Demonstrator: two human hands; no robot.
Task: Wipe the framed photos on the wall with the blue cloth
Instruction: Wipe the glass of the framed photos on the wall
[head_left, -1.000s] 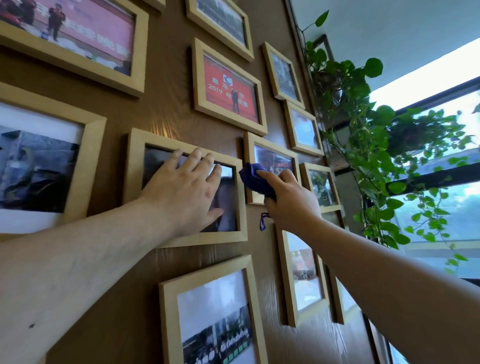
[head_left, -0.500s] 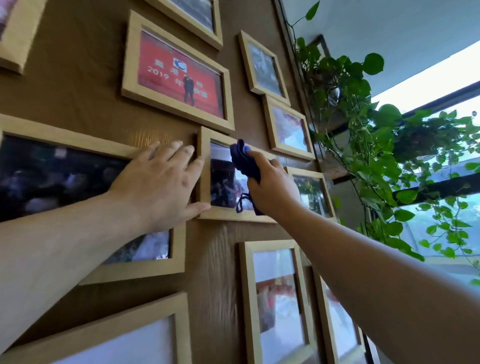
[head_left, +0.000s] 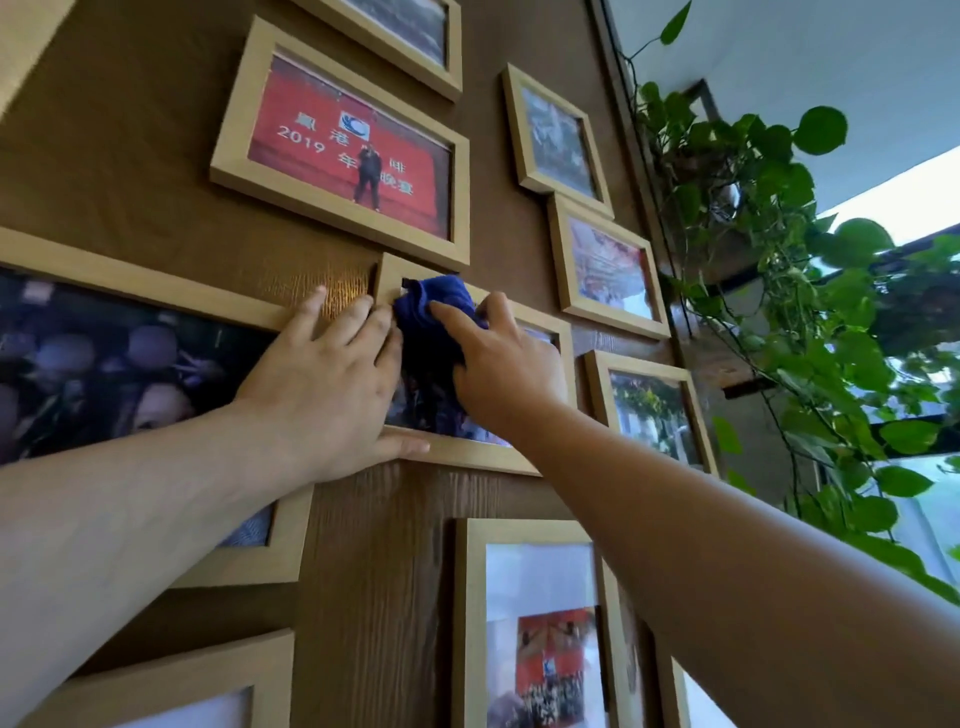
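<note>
Brown wood-grain wall (head_left: 363, 571) fills most of the view, hung w/ light wooden frames. Biggest one, the large frame (head_left: 130, 291) at left, is cut off by the left edge & partly covered by the left forearm; its dark crowd photo is hard to make out. Red-banner frame (head_left: 340, 150) hangs above centre, text only partly legible. Lower frame (head_left: 467, 623) runs off the bottom edge, right arm crossing its upper right corner. Trailing green plant (head_left: 753, 249) hangs at right, in front of a bright window, hiding the wall's right end.

Small centre frame (head_left: 483, 457) is mostly covered: both hands & the cloth sit over it, so only the top-left corner, bottom rail & bits of photo show. Left hand (head_left: 322, 389) lies flat, fingers spread & resting on the wall and this frame's left side, thumb along its bottom rail, holding nothing. Right hand (head_left: 506, 364) presses the blue cloth (head_left: 431, 322) against the glass near the top-left corner, fingers closed around the bunched fabric; part of the cloth is hidden under the palm
</note>
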